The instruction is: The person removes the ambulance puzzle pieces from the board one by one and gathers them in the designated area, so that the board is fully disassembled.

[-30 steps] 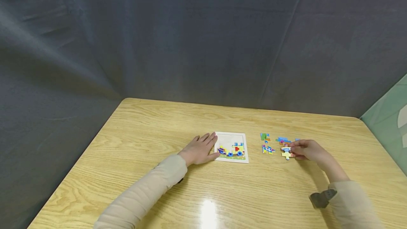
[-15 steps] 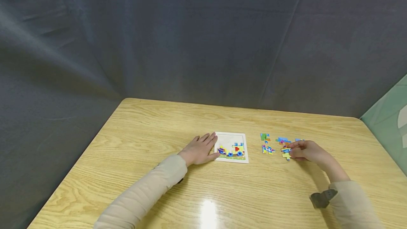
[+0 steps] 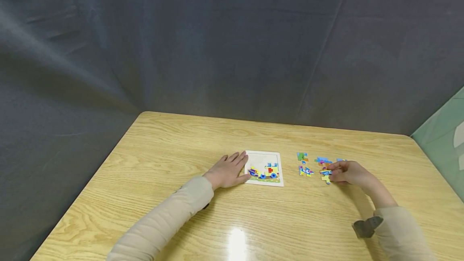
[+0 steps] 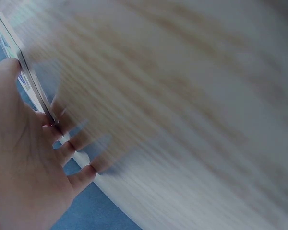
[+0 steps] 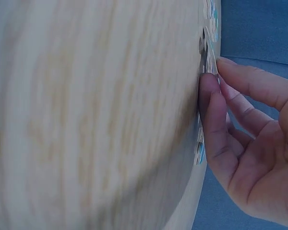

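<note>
My left hand lies with fingers spread at the left edge of a white puzzle frame, its fingertips touching the border. Inside the frame's lower part is a partly assembled picture in yellow, blue, red and green. To the right, my right hand pinches a yellow-and-blue jigsaw piece between thumb and fingers. The right wrist view shows that piece edge-on and tilted at the thumb tip, close to the table. Its printed face is mostly hidden there.
Several loose jigsaw pieces lie between the frame and my right hand: a green one, a blue-and-yellow one and a blue-and-orange one. Another blue piece sits just behind the right hand. A dark curtain hangs behind the table.
The piece in my right hand has tilted and turned slightly, its pale glare giving way to yellow and blue. My right hand has shifted very little; the left hand stays put.
</note>
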Available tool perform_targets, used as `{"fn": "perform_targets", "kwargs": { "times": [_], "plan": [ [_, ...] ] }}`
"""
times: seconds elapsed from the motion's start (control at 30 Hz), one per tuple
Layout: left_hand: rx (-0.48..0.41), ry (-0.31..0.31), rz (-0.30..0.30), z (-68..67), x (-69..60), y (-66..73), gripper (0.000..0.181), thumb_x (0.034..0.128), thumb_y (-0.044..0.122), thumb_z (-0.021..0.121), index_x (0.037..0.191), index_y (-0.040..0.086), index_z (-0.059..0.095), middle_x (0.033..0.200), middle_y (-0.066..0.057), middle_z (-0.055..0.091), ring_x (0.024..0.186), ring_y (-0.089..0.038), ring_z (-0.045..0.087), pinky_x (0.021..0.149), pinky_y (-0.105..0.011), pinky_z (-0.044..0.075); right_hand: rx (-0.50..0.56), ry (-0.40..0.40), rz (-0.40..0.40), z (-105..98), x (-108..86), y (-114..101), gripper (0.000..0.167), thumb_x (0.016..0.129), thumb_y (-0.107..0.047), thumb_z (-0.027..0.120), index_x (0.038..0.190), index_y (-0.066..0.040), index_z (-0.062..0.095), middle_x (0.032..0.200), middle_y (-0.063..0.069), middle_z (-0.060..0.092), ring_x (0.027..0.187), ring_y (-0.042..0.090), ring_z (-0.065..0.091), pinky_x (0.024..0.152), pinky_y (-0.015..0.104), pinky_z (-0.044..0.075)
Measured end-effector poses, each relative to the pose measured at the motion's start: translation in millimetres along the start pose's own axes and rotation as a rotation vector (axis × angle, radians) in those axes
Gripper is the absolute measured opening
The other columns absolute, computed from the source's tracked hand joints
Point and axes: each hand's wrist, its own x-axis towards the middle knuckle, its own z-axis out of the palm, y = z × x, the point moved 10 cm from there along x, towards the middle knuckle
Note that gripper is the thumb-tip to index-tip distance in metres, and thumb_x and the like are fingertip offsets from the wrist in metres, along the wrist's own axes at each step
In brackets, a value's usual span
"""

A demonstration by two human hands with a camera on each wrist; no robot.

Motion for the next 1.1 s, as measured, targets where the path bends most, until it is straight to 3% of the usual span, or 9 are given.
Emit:
{"fn": "perform_targets", "kwargs": {
  "times": [0.27,0.57,0.77,1.1],
  "plan": [
    [0.009,0.002,-0.003,0.2,0.1,-0.4,0.071,0.0989,0.060,0.024,0.156,0.019,0.009,0.163,0.004,0.004,0.151,-0.017,0.010,0.122,-0.043,0.017,-0.033,0.016,0.011,-1.4,-0.4,-1.4,0.042,0.091,-0.007,0.062,0.121,0.018,0.048,0.092,0.001,0.060,0.077,0.001,0.062,0.072,0.023,0.055],
    [0.005,0.001,-0.002,0.5,0.0,-0.4,0.071,0.0989,0.060,0.024,0.156,0.020,0.009,0.163,0.004,0.003,0.151,-0.017,0.010,0.122,-0.043,0.017,-0.088,0.042,-0.038,-5.6,0.1,-7.7,0.041,0.093,-0.008,0.058,0.123,0.018,0.047,0.098,0.009,0.063,0.080,0.002,0.061,0.073,0.026,0.055],
    [0.007,0.002,-0.007,-0.9,-0.8,-0.5,0.071,0.0991,0.060,0.025,0.156,0.020,0.009,0.163,0.005,0.003,0.151,-0.017,0.010,0.122,-0.044,0.017,-0.096,0.050,-0.089,4.7,6.1,-28.1,0.039,0.093,-0.008,0.058,0.123,0.016,0.050,0.100,0.012,0.060,0.078,0.000,0.057,0.070,0.022,0.053],
    [0.003,0.000,-0.002,0.1,-1.8,0.0,0.071,0.0992,0.059,0.025,0.156,0.019,0.009,0.163,0.004,0.004,0.151,-0.018,0.010,0.122,-0.044,0.017,-0.096,0.057,-0.179,36.5,19.3,-71.3,0.036,0.090,-0.006,0.061,0.121,0.012,0.054,0.101,0.017,0.063,0.085,0.008,0.058,0.069,0.023,0.051]
  ]
}}
